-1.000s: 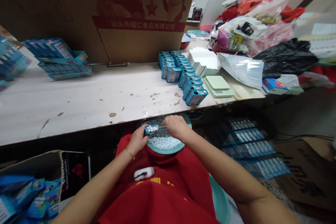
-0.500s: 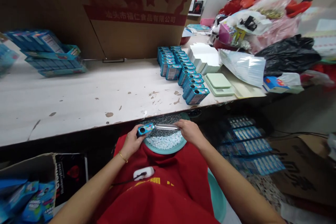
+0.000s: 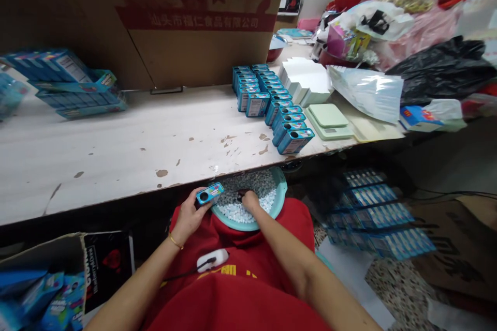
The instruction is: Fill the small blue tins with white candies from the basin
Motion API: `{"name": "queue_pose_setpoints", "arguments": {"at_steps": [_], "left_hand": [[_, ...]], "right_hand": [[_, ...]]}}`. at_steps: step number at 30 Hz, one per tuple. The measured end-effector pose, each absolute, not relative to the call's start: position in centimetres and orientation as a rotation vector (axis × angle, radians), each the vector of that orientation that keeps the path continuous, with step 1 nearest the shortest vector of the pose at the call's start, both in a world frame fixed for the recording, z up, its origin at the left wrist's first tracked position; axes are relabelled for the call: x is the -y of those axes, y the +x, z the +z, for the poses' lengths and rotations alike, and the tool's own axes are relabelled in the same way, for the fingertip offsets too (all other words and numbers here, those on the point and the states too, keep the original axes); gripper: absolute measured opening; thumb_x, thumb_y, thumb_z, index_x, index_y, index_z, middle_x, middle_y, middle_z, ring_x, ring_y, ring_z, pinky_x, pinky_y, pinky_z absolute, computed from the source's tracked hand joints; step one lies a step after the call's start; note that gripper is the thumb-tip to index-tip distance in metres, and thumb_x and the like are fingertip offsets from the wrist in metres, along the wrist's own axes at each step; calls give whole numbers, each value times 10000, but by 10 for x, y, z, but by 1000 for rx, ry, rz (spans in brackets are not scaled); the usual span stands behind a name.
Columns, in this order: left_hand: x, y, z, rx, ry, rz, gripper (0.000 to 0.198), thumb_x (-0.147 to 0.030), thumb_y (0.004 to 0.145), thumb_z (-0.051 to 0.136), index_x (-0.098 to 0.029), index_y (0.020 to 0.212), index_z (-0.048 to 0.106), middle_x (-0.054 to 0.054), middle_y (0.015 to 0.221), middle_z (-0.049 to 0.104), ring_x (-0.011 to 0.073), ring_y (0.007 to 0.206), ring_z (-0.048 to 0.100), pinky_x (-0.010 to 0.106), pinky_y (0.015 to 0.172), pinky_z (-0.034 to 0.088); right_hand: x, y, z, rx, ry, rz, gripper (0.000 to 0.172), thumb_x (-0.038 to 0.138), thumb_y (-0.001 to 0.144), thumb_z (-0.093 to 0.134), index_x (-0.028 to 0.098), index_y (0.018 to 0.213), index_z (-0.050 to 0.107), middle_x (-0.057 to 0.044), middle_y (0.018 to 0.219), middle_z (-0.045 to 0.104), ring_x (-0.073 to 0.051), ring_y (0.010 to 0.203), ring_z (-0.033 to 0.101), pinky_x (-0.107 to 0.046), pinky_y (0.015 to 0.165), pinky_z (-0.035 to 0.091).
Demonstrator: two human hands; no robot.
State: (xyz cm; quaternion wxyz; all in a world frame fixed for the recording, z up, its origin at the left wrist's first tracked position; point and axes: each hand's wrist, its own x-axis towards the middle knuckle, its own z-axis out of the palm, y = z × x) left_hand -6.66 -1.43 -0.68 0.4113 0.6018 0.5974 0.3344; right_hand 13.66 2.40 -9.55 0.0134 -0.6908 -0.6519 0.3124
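Note:
My left hand (image 3: 189, 214) is closed round a small blue tin (image 3: 209, 194) with a round hole in its face, held at the left rim of a teal bowl (image 3: 280, 189) on my lap. The bowl is full of small white pellets (image 3: 236, 212). My right hand (image 3: 250, 201) is down in the pellets with its fingers curled; a dark bit shows at the fingertips, and I cannot make out what it is. Both hands are just below the front edge of the white table (image 3: 116, 155).
Rows of the same blue tins (image 3: 272, 103) stand on the table's right part, beside white boxes (image 3: 306, 83) and a green scale (image 3: 328, 116). A big cardboard box (image 3: 194, 36) stands behind, blue cartons (image 3: 73, 85) at left. Trays of tins (image 3: 376, 212) lie on the floor.
My right hand has drawn the long silvery tube away from the tin and dropped into the bowl's pellets. The left hand has turned the tin and shifted slightly left.

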Motion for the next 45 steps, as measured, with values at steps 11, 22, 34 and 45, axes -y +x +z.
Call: {"name": "queue_pose_setpoints", "arguments": {"at_steps": [11, 22, 34, 45], "left_hand": [[9, -57, -6, -1501, 1716, 733, 380, -269, 714, 542, -205, 1084, 485, 39, 1000, 610, 164, 892, 573, 271, 797, 432], [4, -40, -2, -1554, 1885, 555, 422, -153, 682, 519, -197, 1101, 497, 60, 1036, 598, 191, 935, 554, 307, 855, 400], [7, -47, -8, -1501, 1822, 669, 400, -181, 686, 513, -186, 1085, 493, 60, 990, 607, 192, 896, 569, 311, 818, 427], [25, -67, -11, -1400, 1580, 865, 364, -229, 718, 528, -200, 1078, 484, 36, 1049, 588, 151, 937, 555, 272, 848, 419]], "right_hand": [[-15, 226, -7, 1991, -1692, 1029, 391, 78, 670, 427, 222, 926, 686, -3, 821, 691, -158, 782, 598, -222, 683, 423], [-23, 172, 80, 2594, -1826, 617, 347, 169, 769, 409, 294, 994, 641, -45, 968, 656, -182, 928, 571, -248, 753, 395], [-12, 147, 113, 2768, -1817, 365, 293, 124, 794, 369, 185, 921, 626, -114, 919, 637, -215, 886, 579, -308, 752, 408], [-3, 190, -37, 2283, -2279, 796, 319, 70, 791, 381, 162, 934, 652, -133, 932, 647, -200, 910, 578, -275, 749, 398]]}}
